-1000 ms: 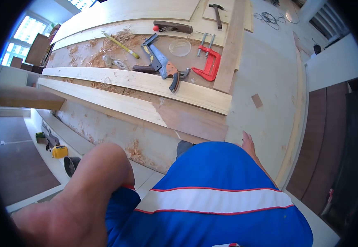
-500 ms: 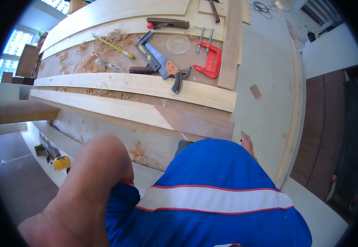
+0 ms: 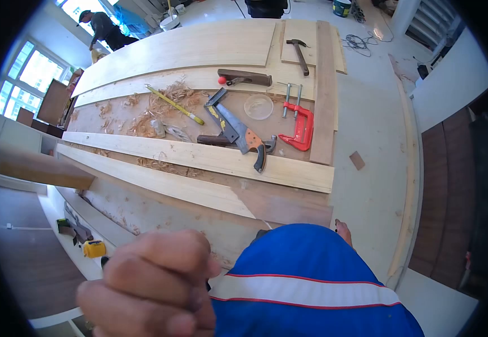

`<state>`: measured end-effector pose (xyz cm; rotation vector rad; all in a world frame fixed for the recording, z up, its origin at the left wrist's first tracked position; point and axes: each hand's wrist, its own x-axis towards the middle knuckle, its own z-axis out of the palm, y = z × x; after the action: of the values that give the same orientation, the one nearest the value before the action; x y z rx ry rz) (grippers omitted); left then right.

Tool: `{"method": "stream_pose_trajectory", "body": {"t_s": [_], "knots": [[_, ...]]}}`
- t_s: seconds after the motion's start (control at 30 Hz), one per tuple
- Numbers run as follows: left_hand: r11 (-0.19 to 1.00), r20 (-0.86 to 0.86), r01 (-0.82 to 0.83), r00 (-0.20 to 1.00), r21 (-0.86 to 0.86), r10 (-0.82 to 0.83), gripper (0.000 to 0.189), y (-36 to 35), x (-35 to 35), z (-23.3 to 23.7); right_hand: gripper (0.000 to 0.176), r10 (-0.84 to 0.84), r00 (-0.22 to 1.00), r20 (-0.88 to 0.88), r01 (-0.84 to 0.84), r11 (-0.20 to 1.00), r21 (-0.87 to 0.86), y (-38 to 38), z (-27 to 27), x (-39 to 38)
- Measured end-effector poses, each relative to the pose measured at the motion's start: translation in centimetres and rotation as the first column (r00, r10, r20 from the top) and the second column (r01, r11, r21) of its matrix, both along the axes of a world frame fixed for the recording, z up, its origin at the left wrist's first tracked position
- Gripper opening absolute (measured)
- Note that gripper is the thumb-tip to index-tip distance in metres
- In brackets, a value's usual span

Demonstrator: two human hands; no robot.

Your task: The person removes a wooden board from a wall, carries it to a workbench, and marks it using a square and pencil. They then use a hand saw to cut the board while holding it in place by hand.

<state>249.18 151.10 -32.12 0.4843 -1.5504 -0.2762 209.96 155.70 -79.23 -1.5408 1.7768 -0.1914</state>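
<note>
My left hand point(image 3: 151, 283) is closed and close to the camera at the lower left, its fingers curled tightly; whatever they hold, if anything, is hidden. It appears in front of the near edge of the work surface, beside my blue shorts point(image 3: 305, 255). No part of my right hand shows. On the wood lie a handsaw point(image 3: 232, 126), crossing a dark-handled hammer point(image 3: 213, 140), a red C-clamp point(image 3: 309, 132), a round clear lid point(image 3: 258, 106), a wooden plane point(image 3: 246, 77), a yellow folding rule point(image 3: 173, 104) and another hammer point(image 3: 299, 55).
Long pale boards point(image 3: 199, 157) span the work surface, with wood shavings point(image 3: 171, 95) between them. A co-worker point(image 3: 106, 29) bends near the window at the back left. A yellow tool point(image 3: 94, 249) lies at the left, and a cable point(image 3: 359, 44) on the floor behind.
My left hand has come into view as a fist at the lower left. The view has tilted up, so the bench sits lower and the co-worker now shows.
</note>
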Motion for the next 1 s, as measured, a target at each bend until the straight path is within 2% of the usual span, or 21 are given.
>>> {"method": "stream_pose_trajectory", "body": {"t_s": [0.1, 0.13, 0.2, 0.27, 0.3, 0.37, 0.4, 0.47, 0.53, 0.63, 0.7, 0.8, 0.83, 0.9, 0.93, 1.0], "knots": [[0.999, -0.049, 0.010, 0.999, 0.051, -0.007, 0.035, 1.7, -0.1, 1.7, 0.077, 0.014, 0.998, -0.061, -0.013, 1.000, 0.021, -0.7, 1.0, 0.3], [1.000, -0.034, 0.019, 0.999, 0.008, -0.019, 0.030, 1.7, 0.1, 2.3, 0.077, 0.016, 0.998, -0.065, -0.014, 1.000, 0.026, -0.8, 1.3, 0.3], [0.964, 0.100, 0.203, 0.970, 0.173, -0.222, 0.026, 1.8, 3.2, 3.8, 0.077, 0.018, 0.998, -0.066, -0.017, 0.999, 0.029, -1.3, 1.5, 0.5], [0.923, 0.133, 0.344, 0.920, 0.172, -0.368, 0.023, 0.8, 3.5, 4.3, 0.077, 0.024, 0.997, -0.070, -0.024, 1.000, 0.000, -1.3, 0.9, 0.3], [0.910, 0.118, 0.407, 0.903, 0.076, -0.414, 0.022, -0.1, 2.6, 3.3, 0.078, 0.027, 0.997, -0.072, -0.028, 1.000, -0.014, -1.2, 0.3, 0.2], [0.901, 0.158, 0.385, 0.895, 0.200, -0.418, 0.021, 0.3, 1.9, 4.5, 0.076, 0.036, 0.997, -0.066, -0.037, 0.999, -0.008, -0.9, 0.3, 0.0], [0.871, 0.213, 0.277, 0.898, 0.406, -0.385, 0.021, 1.6, 1.8, 7.2, 0.075, 0.043, 0.997, -0.063, -0.043, 0.999, -0.004, -0.9, 0.2, 0.1], [0.872, 0.250, 0.181, 0.914, 0.454, -0.320, 0.019, 2.5, 2.2, 8.8, 0.072, 0.051, 0.996, -0.074, -0.050, 0.999, 0.020, -1.1, -1.1, -0.1], [0.961, 0.182, 0.219, 0.951, 0.171, -0.249, 0.017, 2.7, 2.9, 8.8, 0.068, 0.064, 0.994, -0.085, -0.062, 0.998, 0.029, -0.6, -1.6, -0.6], [0.950, 0.027, 0.185, 0.983, -0.252, -0.184, 0.015, 2.9, 3.9, 8.2, 0.066, 0.073, 0.996, -0.058, -0.071, 0.997, 0.032, 0.2, -1.5, -0.6], [0.933, -0.035, 0.147, 0.985, -0.329, -0.168, 0.016, 2.8, 3.9, 8.0, 0.067, 0.027, 1.000, 0.006, -0.027, 1.000, 0.012, 0.5, -3.0, -1.1], [0.981, -0.075, 0.159, 0.983, -0.111, -0.168, 0.017, 3.0, 3.1, 7.3, 0.072, -0.201, 0.973, 0.115, 0.190, 0.977, 0.095, 0.4, -0.7, 0.8], [0.985, -0.080, 0.169, 0.982, -0.038, -0.172, 0.018, 2.7, 2.8, 7.2, 0.074, -0.233, 0.958, 0.168, 0.214, 0.969, 0.122, 0.1, -0.7, 0.7], [0.999, -0.028, -0.027, 0.999, 0.041, 0.028, 0.022, 1.7, 2.6, 6.3, 0.077, -0.294, 0.914, 0.279, 0.252, 0.951, 0.178, -0.5, -1.0, 1.0], [0.972, 0.022, -0.234, 0.972, 0.033, 0.233, 0.030, 0.4, 2.3, 4.0, 0.075, -0.293, 0.874, 0.389, 0.237, 0.954, 0.184, -0.9, -0.7, 1.2], [0.793, 0.111, -0.609, 0.788, -0.011, 0.606, 0.048, -2.8, 1.7, -3.0, 0.071, -0.278, 0.758, 0.590, 0.205, 0.960, 0.189, -1.6, -0.1, 1.6]]}}
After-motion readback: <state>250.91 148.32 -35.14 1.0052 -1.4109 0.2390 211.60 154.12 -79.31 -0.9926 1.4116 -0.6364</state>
